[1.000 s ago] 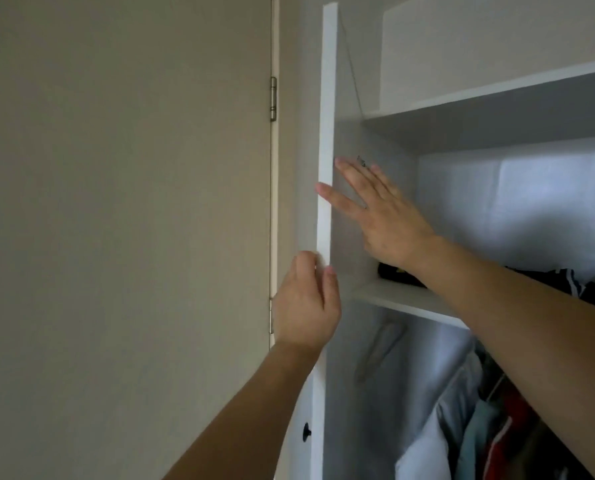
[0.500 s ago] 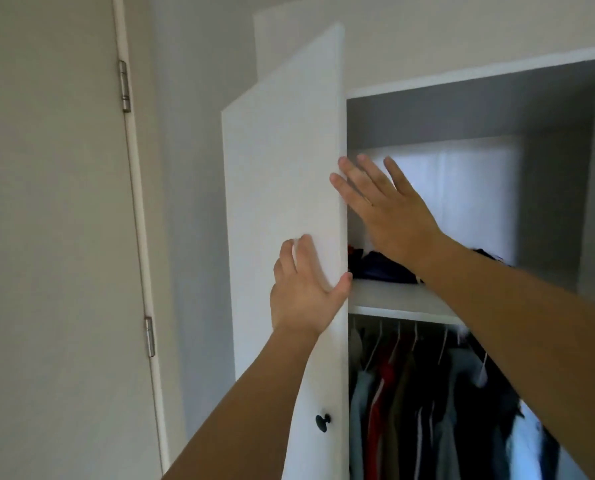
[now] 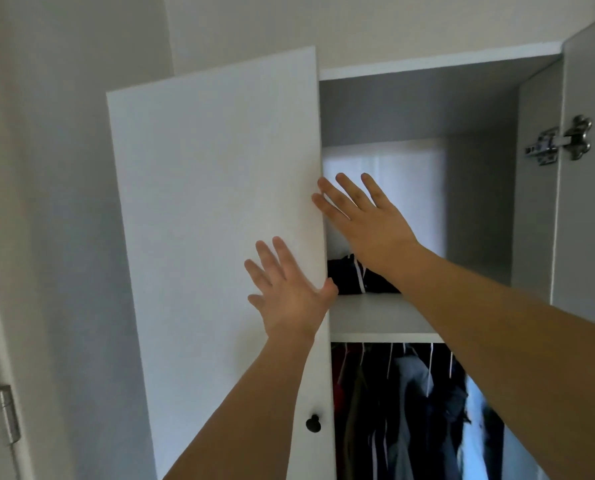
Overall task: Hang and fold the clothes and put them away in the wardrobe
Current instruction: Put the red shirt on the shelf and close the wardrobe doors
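Two hands meet the left wardrobe door (image 3: 216,216) at its free edge. Flat on the door's front, the left hand (image 3: 289,289) has straight fingers, its thumb hooked round the edge: a released grip. Higher up, the right hand (image 3: 362,216) lies with straight fingers against the same edge, also holding nothing. Folded dark clothes (image 3: 358,277) sit on the shelf (image 3: 375,315), at its left end, just behind both hands. Hanging clothes (image 3: 403,410) fill the space beneath the shelf.
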Demonstrator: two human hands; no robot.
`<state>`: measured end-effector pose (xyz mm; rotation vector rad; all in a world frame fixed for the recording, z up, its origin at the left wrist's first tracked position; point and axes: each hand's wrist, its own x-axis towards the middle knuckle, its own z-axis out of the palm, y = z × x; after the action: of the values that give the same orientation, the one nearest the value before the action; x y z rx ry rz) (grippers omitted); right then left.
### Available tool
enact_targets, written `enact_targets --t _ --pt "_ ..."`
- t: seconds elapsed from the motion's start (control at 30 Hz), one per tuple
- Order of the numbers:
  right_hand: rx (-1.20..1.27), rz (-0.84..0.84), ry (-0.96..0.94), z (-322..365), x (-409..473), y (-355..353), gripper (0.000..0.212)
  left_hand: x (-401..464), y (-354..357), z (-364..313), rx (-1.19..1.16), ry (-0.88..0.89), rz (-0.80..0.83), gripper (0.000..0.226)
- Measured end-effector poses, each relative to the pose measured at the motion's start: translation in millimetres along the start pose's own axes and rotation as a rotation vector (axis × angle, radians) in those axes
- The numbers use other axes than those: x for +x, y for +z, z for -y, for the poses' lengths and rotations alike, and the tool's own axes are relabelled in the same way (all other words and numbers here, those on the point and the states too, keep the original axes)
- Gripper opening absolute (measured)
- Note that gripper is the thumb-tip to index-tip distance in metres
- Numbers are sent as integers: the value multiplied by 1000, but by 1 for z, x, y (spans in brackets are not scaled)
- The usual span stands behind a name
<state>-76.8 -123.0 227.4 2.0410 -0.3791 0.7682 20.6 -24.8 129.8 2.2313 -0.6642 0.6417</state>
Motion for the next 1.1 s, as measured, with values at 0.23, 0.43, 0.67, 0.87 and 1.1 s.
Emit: enact_targets --t 0.23,0.43,0.67,0.87,1.1 --pt "15 44 22 1 16 36 81 24 36 -7 25 -4 -51 109" --pt "21 35 35 4 25 54 86 31 57 -6 61 9 -121 100" --pt "-25 79 6 -1 29 52 86 35 67 -1 93 48 -153 94" --pt "34 130 26 -11 26 37 89 31 74 -3 35 107 -191 85" --pt "163 125 333 -55 -47 2 82 -14 68 -35 12 572 -215 67"
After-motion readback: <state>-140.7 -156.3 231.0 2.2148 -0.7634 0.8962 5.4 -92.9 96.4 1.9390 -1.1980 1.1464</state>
